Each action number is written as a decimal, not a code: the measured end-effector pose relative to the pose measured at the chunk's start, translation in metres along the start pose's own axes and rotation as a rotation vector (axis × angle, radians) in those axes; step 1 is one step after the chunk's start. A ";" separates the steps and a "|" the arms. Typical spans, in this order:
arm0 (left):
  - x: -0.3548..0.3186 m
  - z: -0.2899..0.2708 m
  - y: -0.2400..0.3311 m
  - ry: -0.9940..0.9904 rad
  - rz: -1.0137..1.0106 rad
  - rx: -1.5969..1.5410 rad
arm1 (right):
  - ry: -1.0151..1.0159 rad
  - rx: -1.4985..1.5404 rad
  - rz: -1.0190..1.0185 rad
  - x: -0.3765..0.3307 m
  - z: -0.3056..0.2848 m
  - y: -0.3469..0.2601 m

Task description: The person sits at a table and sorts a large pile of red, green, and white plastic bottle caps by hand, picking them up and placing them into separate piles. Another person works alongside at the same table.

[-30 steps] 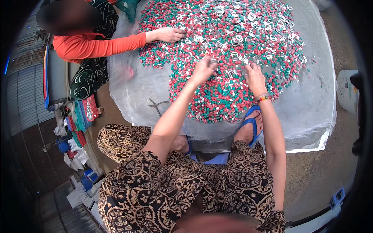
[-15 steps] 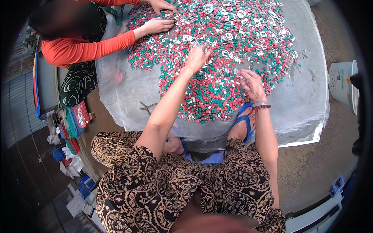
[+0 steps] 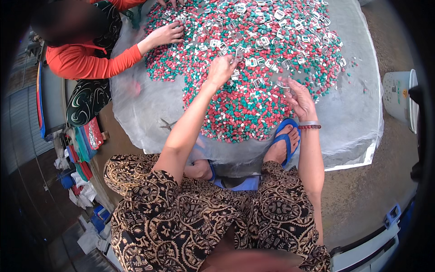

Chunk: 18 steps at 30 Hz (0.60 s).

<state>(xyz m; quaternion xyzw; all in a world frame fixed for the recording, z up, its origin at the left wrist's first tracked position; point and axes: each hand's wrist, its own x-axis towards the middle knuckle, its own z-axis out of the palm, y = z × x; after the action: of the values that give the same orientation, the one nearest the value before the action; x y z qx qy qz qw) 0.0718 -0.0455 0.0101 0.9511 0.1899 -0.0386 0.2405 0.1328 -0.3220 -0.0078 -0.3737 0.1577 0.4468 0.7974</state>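
A wide heap of small red, green and white plastic pieces [image 3: 235, 109] lies in front of me, with clear and white buckle-shaped plastic pieces [image 3: 279, 14] scattered over it. My left hand [image 3: 221, 71] is closed above the heap's middle, its fingertips pinching a clear buckle-shaped piece [image 3: 239, 52]. Over the right side of the heap, my right hand [image 3: 300, 97] holds another clear plastic piece [image 3: 282, 83] between thumb and fingers; its outline is hard to make out. A bracelet [image 3: 310, 126] circles my right wrist.
The heap rests on a pale translucent sheet [image 3: 349, 122]. Across at the upper left, a co-worker in an orange sleeve [image 3: 113, 63] has a hand [image 3: 167, 34] on the heap. A metal tool [image 3: 167, 123] lies by my left forearm. A white bucket [image 3: 398, 97] stands at right.
My left hand has shifted slightly left and down with its clear piece. My right hand has turned, its fingers loosening a little around its piece. The co-worker's hands have moved left.
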 end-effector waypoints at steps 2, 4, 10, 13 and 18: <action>-0.002 -0.020 0.000 -0.031 0.004 -0.298 | -0.035 0.208 0.062 -0.001 -0.008 -0.001; -0.007 -0.037 0.000 -0.141 -0.044 -1.077 | -0.232 0.356 0.060 -0.001 -0.007 0.001; -0.023 -0.033 0.002 -0.125 -0.103 -1.935 | -0.187 -0.092 0.026 0.006 0.020 0.005; -0.021 -0.022 -0.003 -0.231 -0.273 -1.663 | -0.036 -0.094 0.068 0.005 0.023 0.002; -0.026 0.011 -0.003 -0.047 -0.179 0.063 | 0.029 -0.027 0.009 0.003 0.014 0.008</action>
<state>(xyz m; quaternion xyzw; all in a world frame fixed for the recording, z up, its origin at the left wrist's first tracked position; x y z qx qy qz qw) 0.0471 -0.0577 0.0031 0.9363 0.2670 -0.0883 0.2105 0.1265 -0.3069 -0.0039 -0.3901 0.1652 0.4469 0.7880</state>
